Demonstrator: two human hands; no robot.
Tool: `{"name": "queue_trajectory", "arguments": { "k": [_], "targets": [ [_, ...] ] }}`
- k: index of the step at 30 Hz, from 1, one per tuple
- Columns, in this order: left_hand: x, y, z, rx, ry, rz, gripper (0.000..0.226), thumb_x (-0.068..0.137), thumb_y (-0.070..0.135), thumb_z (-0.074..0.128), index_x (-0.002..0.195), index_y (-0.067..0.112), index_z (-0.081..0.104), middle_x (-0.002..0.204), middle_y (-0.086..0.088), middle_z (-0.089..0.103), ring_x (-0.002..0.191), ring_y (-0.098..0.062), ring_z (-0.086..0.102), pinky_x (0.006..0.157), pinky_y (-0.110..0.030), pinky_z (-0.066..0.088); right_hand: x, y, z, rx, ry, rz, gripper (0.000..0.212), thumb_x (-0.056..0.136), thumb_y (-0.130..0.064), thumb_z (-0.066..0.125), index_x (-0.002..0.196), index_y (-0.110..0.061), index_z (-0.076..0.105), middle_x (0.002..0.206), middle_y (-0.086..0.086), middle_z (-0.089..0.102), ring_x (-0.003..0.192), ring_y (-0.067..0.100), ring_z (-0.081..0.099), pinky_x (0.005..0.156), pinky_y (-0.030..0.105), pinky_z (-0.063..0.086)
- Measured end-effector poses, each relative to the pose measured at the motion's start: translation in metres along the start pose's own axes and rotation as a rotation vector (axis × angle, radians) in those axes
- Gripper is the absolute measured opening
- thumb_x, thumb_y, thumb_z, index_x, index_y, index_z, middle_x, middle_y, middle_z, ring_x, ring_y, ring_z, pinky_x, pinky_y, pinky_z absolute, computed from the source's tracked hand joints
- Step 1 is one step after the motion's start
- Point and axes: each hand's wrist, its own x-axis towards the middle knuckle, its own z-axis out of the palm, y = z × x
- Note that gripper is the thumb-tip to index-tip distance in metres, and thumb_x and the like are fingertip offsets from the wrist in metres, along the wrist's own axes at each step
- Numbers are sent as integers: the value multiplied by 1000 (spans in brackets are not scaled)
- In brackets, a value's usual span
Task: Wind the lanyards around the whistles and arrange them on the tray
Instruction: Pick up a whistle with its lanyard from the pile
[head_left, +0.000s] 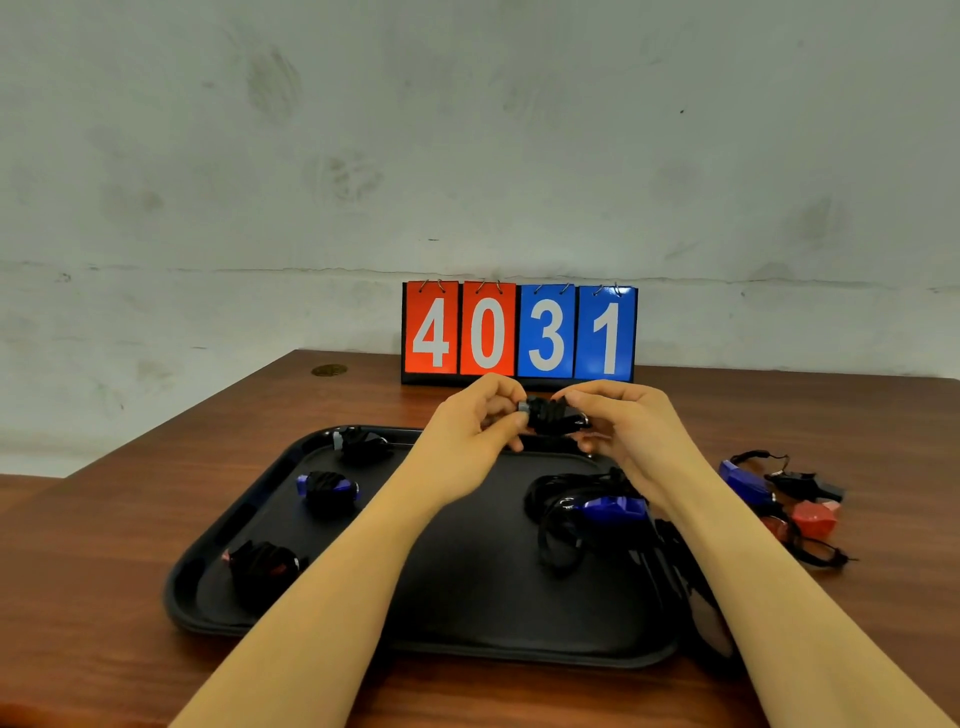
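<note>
Scoreboard (519, 332) reading "4031", two red cards, two blue.
Left hand (470, 431) and right hand (618, 421) each pinch the cord-wrapped black whistle (548, 415) above the glossy black tray (467, 597) on the wood-grain desk (104, 545).

Black tray (467, 597) of smooth matt plastic, reddish wood-grain counter (104, 545) under it with a soft sheen, glossy blue plastic whistle (615, 506) on the tray, rough stained wall (467, 130) behind.

A lanyard-wrapped black whistle (550, 415) is pinched between the left hand (467, 431) and right hand (623, 426) above a black tray (467, 613) holding three wound whistles.
</note>
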Motion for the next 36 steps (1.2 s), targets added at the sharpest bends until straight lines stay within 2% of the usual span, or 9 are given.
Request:
{"name": "queue_trajectory", "arguments": {
  "k": [6, 11, 14, 19, 23, 25, 28, 32, 36],
  "targets": [
    [0, 2, 1, -132, 5, -63, 7, 93, 15, 49, 92, 22, 51, 66, 5, 68, 67, 5, 61, 75, -21, 40, -2, -2, 3, 111, 22, -31, 12, 85, 1, 57, 87, -6, 67, 81, 15, 66, 53, 16, 54, 56, 25, 48],
    [1, 2, 0, -287, 110, -101, 4, 94, 11, 48, 97, 11, 51, 72, 3, 70, 60, -5, 64, 62, -15, 41, -8, -2, 10, 148, -15, -130, 13, 84, 4, 57, 84, -6, 66, 67, 7, 67, 57, 15, 58, 57, 23, 51],
    [2, 1, 0, -262, 159, -119, 3, 94, 12, 49, 96, 14, 51, 65, 7, 68, 60, -1, 64, 69, -15, 41, -11, -3, 14, 154, -31, -166, 11, 82, 2, 60, 85, -6, 68, 69, 7, 68, 59, 14, 59, 60, 21, 53],
    [2, 0, 3, -142, 190, -100, 8, 91, 15, 54, 91, 19, 48, 68, 2, 70, 69, -2, 67, 79, -23, 47, -12, -1, 16, 120, 5, -159, 9, 81, -3, 63, 86, -8, 69, 68, 5, 68, 59, 12, 59, 62, 20, 53],
    [0, 2, 1, -157, 185, -85, 12, 89, 4, 52, 86, 15, 46, 70, -4, 66, 63, -11, 65, 63, -25, 49, -11, -2, 15, 107, 0, -136, 11, 81, -1, 64, 81, -10, 69, 64, 4, 66, 57, 12, 58, 59, 20, 51],
    [0, 2, 0, -199, 218, -75, 10, 90, 14, 55, 84, 10, 48, 68, -4, 65, 60, -14, 63, 59, -25, 49, -11, -3, 14, 96, -30, -126, 10, 80, -1, 64, 81, -9, 70, 64, 5, 66, 57, 12, 58, 60, 22, 51],
    [0, 1, 0, -220, 253, -88, 27, 84, 28, 63, 84, 4, 50, 65, -5, 66, 58, -14, 65, 60, -25, 53, -12, -3, 14, 51, -78, -125, 9, 80, -2, 64, 85, -7, 70, 66, 6, 66, 59, 13, 59, 62, 23, 52],
    [0, 3, 0, -390, 219, -111, 25, 81, 17, 67, 97, 8, 50, 74, -7, 68, 66, -17, 68, 68, -29, 57, -12, -5, 13, 87, -75, -120, 11, 80, -1, 64, 81, -9, 71, 64, 4, 66, 59, 12, 60, 61, 20, 53],
    [-1, 5, 0, -442, 106, -89, 42, 85, 11, 62, 124, 25, 50, 97, -5, 68, 77, -21, 69, 74, -31, 58, -12, -4, 12, 93, -61, -115, 11, 80, -2, 64, 82, -10, 71, 66, 3, 67, 60, 10, 61, 62, 21, 53]
  ]
}}
